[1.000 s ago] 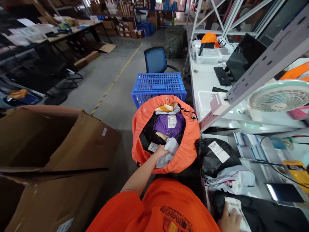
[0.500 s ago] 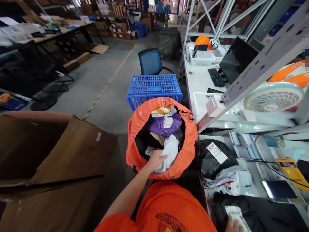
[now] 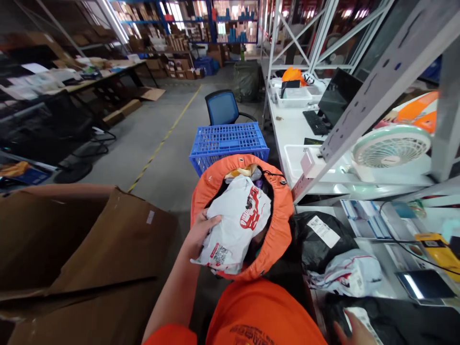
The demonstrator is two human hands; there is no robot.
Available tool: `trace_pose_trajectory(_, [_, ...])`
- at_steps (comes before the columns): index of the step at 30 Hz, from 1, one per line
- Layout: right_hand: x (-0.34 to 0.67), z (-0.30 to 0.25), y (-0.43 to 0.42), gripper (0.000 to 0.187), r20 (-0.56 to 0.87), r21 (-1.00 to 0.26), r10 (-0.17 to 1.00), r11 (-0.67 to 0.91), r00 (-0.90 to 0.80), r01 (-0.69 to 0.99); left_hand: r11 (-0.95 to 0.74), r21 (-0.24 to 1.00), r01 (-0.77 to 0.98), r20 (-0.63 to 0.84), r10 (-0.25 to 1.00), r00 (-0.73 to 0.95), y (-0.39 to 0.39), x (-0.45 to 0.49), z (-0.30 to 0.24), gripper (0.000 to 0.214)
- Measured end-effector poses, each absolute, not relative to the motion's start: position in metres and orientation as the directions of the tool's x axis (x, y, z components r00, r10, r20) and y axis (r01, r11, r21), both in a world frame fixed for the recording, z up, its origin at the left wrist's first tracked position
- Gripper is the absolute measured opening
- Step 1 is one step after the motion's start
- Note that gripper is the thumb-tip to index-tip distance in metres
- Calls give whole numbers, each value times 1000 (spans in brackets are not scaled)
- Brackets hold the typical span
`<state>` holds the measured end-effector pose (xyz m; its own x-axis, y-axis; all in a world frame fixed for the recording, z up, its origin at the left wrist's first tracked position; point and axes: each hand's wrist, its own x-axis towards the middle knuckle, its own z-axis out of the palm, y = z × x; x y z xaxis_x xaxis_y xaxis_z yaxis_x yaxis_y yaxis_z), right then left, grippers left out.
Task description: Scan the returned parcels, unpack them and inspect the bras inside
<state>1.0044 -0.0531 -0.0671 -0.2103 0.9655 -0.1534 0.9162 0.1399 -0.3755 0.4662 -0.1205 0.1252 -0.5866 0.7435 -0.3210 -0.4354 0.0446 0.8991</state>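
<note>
- Your left grip (image 3: 201, 229) is closed on the left edge of the white package (image 3: 230, 213)—thumb on top, the other fingers mostly hidden underneath.
- That package is over the mouth of the orange sack (image 3: 284, 225), printed face up, and covers much of the opening; you cannot tell from here whether its underside touches the parcels below.
- From your left grip, the package reaches to the right and away from you. Its long axis slants from the lower left, near your body, up to the far right.
- Its near end crosses the near-left part of the sack's rim, so the relation that matters is this end against that rim—the far end is within the opening, the near corner outside it.
- Your left grip is the nearer one by far. Your right grip (image 3: 354, 333) is well apart, down to the right and partly cut off by the frame.
- That right grip is at the white label (image 3: 363, 317) of a long black parcel (image 3: 413, 314) on the tabletop (image 3: 388, 282); whether it clasps the parcel or merely rests there, you cannot tell.
- Just beyond the long black parcel lies a white-and-red bundle (image 3: 354, 274), with a rounded black bag (image 3: 309, 235) behind it, near the sack's right side.
</note>
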Motion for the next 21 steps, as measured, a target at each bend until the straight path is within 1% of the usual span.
trace_pose_trajectory(2, [986,-53,-47,49,-123,-426,948,217,-294,878,-102,885,-454,-281,659,-697,-119,469,128,40])
trace_pose_trajectory(4, [969,-41,-43,53,-69,-457,936,277,-345,845,-253,866,-430,-221,578,-785,-116,472,134,45])
trace_pose_trajectory(6, [955,-34,-41,54,-27,-511,930,303,-368,804,-368,834,-410,-143,575,-806,-112,474,140,50])
trace_pose_trajectory(8, [943,-30,-39,54,-16,-598,927,291,-374,747,-410,797,-443,-103,631,-769,-109,476,143,53])
trace_pose_trajectory(10, [928,-25,-38,55,-54,-700,928,229,-369,676,-382,773,-507,-147,670,-728,-105,478,140,54])
trace_pose_trajectory(12, [910,-16,-35,59,-129,-817,920,113,-371,565,-313,760,-570,-245,674,-697,-100,485,131,55])
trace_pose_trajectory(14, [886,-3,-29,69,-196,-925,885,-23,-423,379,-252,749,-613,-319,673,-667,-94,498,121,55])
trace_pose_trajectory(15, [872,5,-26,76,-206,-960,862,-86,-463,266,-220,740,-635,-341,692,-637,-90,507,116,55])
trace_pose_trajectory(17, [845,22,-16,89,-203,-978,818,-192,-538,77,-131,711,-691,-370,767,-525,-82,529,109,56])
trace_pose_trajectory(19, [822,36,-5,92,-242,-943,822,-325,-516,-77,-15,689,-725,-392,833,-390,-75,550,104,57])
trace_pose_trajectory(21, [807,47,3,87,-322,-855,806,-473,-496,-215,77,696,-714,-409,860,-305,-69,562,101,58])
